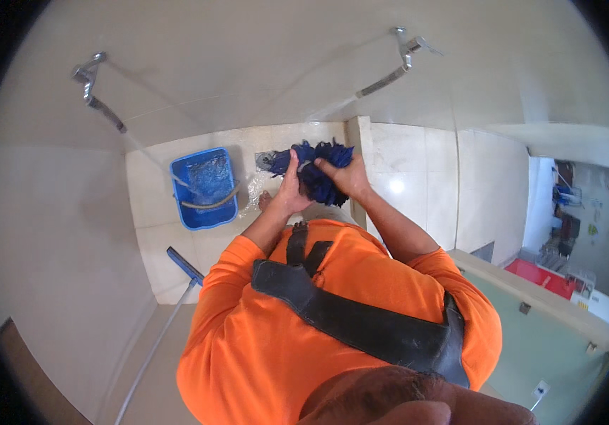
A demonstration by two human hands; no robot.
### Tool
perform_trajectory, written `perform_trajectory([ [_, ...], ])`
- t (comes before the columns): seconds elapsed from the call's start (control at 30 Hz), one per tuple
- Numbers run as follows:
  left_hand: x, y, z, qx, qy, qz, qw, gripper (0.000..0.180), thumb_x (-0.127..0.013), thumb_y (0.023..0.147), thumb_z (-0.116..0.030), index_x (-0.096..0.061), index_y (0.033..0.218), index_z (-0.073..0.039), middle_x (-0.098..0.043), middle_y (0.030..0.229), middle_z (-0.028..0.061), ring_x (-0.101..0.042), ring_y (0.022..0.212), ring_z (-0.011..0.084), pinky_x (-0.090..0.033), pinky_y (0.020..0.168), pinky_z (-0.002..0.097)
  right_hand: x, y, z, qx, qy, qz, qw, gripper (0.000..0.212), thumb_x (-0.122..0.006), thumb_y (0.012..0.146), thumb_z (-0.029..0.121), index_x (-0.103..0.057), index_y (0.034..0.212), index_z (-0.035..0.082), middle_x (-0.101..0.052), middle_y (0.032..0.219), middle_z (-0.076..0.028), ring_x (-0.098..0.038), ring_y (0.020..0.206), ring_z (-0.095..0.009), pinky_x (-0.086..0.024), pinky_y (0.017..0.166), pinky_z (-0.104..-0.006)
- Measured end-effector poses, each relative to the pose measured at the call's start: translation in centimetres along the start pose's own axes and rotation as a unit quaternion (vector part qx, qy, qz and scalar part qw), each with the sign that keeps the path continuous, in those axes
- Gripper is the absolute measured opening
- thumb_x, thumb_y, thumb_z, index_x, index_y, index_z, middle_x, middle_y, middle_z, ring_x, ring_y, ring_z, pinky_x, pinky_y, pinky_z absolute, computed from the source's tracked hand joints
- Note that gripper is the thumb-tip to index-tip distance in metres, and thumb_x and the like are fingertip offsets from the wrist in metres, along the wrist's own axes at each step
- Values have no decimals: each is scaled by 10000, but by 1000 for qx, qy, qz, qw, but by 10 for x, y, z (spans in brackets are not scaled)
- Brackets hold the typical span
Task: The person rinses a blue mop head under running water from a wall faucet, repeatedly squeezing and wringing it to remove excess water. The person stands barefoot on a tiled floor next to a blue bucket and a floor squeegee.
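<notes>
Both of my hands hold a wet, dark blue shaggy bundle of strands, which looks like a mop head. My left hand grips its left side, thumb on top. Across its right part lies my right hand, thumb pressed into the strands. Some fingers are hidden under the bundle. Left of my hands stands a blue bucket with rippling water inside and a curved handle over it. A stream runs into it from the left tap. Water also sprays down from the right tap toward the bundle.
A squeegee with a long pole lies to the left, behind the bucket. A floor drain sits by the far wall on wet tiles. Right of my hands rises a low tiled ledge. A greenish panel stands at the right.
</notes>
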State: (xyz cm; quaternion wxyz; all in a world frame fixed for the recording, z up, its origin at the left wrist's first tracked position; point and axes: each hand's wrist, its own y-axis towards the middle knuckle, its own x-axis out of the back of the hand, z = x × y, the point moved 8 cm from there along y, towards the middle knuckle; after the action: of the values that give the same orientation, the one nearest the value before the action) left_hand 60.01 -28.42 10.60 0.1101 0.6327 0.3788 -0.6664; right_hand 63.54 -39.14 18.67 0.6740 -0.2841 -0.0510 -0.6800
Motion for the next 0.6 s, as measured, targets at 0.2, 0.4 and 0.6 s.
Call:
perform_trajectory([
  [0.2,26,-8,-5,-53,-139,31,988,752,-526,911,-650,-550,1402,-81,-582,1388,186,-604,1225,337,-476,1063,504,-46,-52,71,251,-182,194,931,816,-899,678,486,-589,1325,97,-549,1368,-217,-553,1263,-374,-455,1056,-442],
  [0.4,16,-60,-23,-191,-112,35,975,569,-515,944,-478,-611,1313,-56,-610,1341,160,-618,1193,304,-494,1036,485,28,-30,105,306,-124,218,919,689,-845,809,275,-547,1407,107,-526,1463,-162,-455,1400,-326,-361,1164,-431],
  [0.6,70,-142,-22,-343,-131,-51,929,557,-514,944,-472,-619,1299,-56,-617,1325,154,-619,1185,299,-496,1029,479,198,-2,197,498,-376,-322,712,458,-759,903,275,-650,1316,110,-638,1311,-168,-565,1260,-356,-465,1023,-455],
])
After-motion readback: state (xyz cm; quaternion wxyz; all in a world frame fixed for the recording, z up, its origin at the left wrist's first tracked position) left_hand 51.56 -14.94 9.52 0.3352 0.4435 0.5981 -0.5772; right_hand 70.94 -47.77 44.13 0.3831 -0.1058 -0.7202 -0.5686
